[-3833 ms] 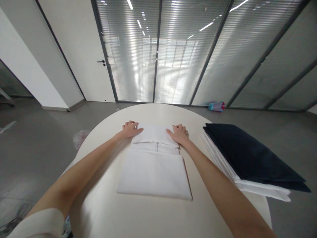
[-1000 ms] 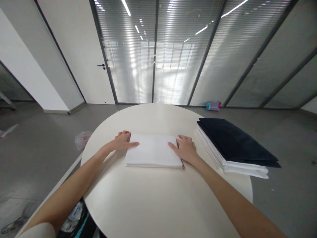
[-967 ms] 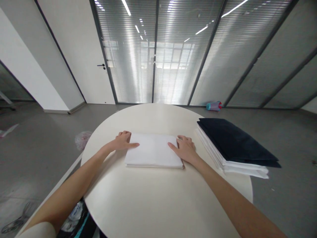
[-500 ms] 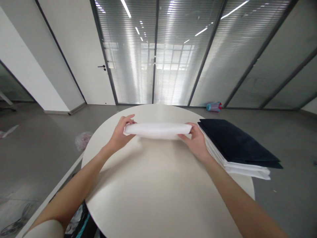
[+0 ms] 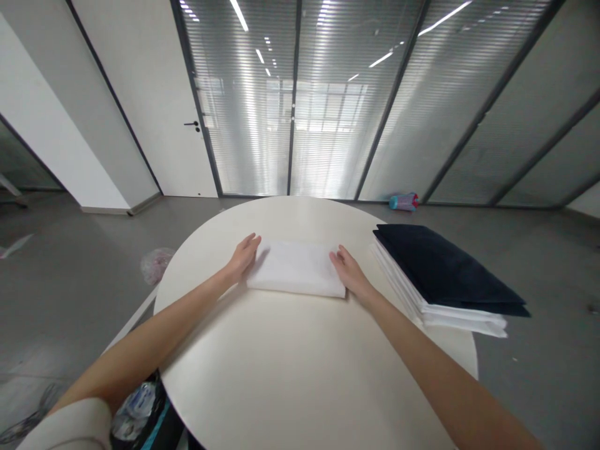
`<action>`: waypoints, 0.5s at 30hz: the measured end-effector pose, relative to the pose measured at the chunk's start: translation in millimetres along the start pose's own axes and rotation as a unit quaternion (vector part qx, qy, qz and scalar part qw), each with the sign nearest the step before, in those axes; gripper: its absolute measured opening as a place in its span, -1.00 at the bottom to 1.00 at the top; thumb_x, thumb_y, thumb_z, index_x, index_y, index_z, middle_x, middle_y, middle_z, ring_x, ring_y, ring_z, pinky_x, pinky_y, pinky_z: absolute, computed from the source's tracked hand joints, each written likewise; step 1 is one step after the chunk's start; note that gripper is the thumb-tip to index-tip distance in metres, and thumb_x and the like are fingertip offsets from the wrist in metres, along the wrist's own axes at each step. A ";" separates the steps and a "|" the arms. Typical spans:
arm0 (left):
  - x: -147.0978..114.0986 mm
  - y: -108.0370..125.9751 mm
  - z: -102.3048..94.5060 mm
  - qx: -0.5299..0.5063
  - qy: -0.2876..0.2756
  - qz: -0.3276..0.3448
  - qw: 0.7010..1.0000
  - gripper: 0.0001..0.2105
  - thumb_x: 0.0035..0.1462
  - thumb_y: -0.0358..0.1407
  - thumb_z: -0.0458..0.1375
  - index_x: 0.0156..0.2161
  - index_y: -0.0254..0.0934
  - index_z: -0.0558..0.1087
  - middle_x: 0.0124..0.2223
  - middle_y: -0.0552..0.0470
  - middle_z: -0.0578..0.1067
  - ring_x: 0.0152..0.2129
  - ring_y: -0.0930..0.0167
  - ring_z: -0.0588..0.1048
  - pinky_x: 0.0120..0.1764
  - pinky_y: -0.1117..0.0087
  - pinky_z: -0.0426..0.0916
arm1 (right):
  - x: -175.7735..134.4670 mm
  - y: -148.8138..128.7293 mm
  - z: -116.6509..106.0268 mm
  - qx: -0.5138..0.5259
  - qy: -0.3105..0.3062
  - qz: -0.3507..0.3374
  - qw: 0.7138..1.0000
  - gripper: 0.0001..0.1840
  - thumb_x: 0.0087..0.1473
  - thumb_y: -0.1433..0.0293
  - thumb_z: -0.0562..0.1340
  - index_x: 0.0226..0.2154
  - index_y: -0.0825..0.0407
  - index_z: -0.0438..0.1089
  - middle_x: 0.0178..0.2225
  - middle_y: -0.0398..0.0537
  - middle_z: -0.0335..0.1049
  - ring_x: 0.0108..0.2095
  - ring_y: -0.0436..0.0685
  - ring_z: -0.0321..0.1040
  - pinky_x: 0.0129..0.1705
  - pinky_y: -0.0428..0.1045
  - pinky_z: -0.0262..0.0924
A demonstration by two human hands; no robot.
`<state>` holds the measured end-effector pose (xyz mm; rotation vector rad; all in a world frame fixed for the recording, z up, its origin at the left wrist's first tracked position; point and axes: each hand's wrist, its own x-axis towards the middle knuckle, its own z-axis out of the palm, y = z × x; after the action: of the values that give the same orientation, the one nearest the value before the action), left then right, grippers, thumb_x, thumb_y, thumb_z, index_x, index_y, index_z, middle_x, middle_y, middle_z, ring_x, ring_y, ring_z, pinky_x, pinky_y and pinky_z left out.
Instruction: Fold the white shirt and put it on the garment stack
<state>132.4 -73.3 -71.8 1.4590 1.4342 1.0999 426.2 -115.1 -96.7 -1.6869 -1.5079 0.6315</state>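
A folded white cloth lies flat on the round white table, a neat rectangle with its folded edge toward me. At its left side rests my left hand, fingers stretched out beside the edge. My right hand is at the opposite side, fingertips over the far right corner and fingers straight rather than wrapped round it. Both hands look open; whether the hidden parts of the fingers touch the cloth's underside I cannot tell.
To the right a dark navy folded cloth tops a stack of white folded cloths, overhanging the table's edge. A black bag with clear plastic stands below left. On the floor are a clear plastic bundle and a blue-and-red packet.
The white cloth was held up edge-on between both hands; now it lies flat on the table. My hands have come down toward me and loosened their grip.
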 end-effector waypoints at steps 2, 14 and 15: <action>3.3 -9.2 10.0 0.008 -0.003 -0.007 1.000 -0.44 0.26 -0.14 0.12 0.29 -0.34 0.24 0.29 -0.28 0.30 0.18 0.20 0.37 0.18 0.18 0.29 | 1.2 3.6 9.3 0.002 -0.017 0.004 1.000 -0.21 0.23 0.05 0.03 0.37 0.10 -0.03 0.36 0.22 0.01 0.35 0.27 -0.01 0.34 0.23 -0.06; 6.5 -15.2 10.1 -0.015 0.022 -0.017 0.999 -0.41 0.15 -0.31 0.18 0.29 -0.26 0.24 0.32 -0.26 0.26 0.24 0.17 0.28 0.23 0.10 0.21 | 15.6 8.5 7.4 -0.044 -0.002 -0.012 0.999 -0.31 0.19 0.29 -0.01 0.34 0.13 0.09 0.30 0.15 0.15 0.30 0.20 0.11 0.31 0.18 0.02; 6.4 -13.7 11.1 -0.022 0.026 -0.033 0.999 -0.45 0.18 -0.28 0.15 0.28 -0.28 0.26 0.31 -0.27 0.27 0.24 0.17 0.28 0.23 0.10 0.20 | 18.0 7.7 7.7 -0.012 0.000 -0.004 1.000 -0.32 0.21 0.26 -0.02 0.35 0.10 0.08 0.28 0.14 0.20 0.27 0.21 0.17 0.28 0.20 0.07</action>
<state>138.6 -66.0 -87.9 1.3518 1.4751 1.1282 427.8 -95.9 -105.1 -1.6993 -1.5272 0.6121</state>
